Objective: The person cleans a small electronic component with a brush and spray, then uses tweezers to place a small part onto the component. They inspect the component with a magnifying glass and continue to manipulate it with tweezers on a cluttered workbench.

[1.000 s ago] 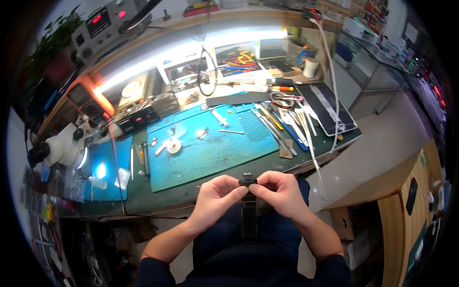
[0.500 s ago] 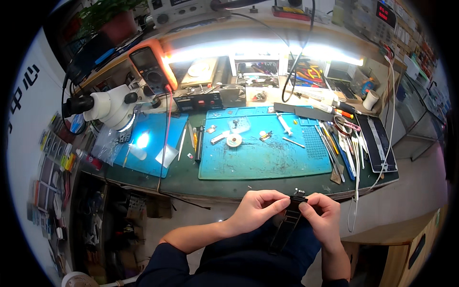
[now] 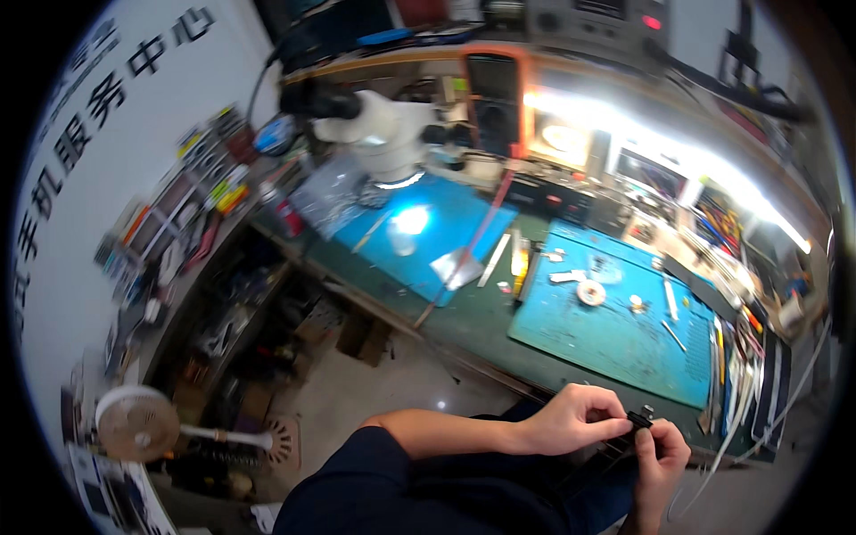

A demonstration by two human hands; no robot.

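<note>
Just in front of the bench's near edge, both hands meet on a black strap (image 3: 639, 418) with a small metal piece at its upper end. The thumb and fingertips of my left hand (image 3: 575, 423) pinch it from the left. My right hand (image 3: 662, 455) grips it on the right side with thumb and fingers. Its lower length hangs over my lap and hardly shows against dark clothing. Beyond the hands lies a blue work mat (image 3: 588, 334) bearing a white spool (image 3: 590, 292), a syringe (image 3: 670, 299) and small parts.
A second blue mat (image 3: 428, 259) lies under a white microscope (image 3: 388, 134). An orange multimeter (image 3: 496, 102) leans at the back. Tweezers and pens (image 3: 731, 383) crowd the bench's right end. Low on the left are open shelves (image 3: 232, 312) and a white fan (image 3: 136, 423).
The view has swung to the left and tilted, so the bench and hands appear further right. The white fan now shows more fully. Both hands still hold the black strap.
</note>
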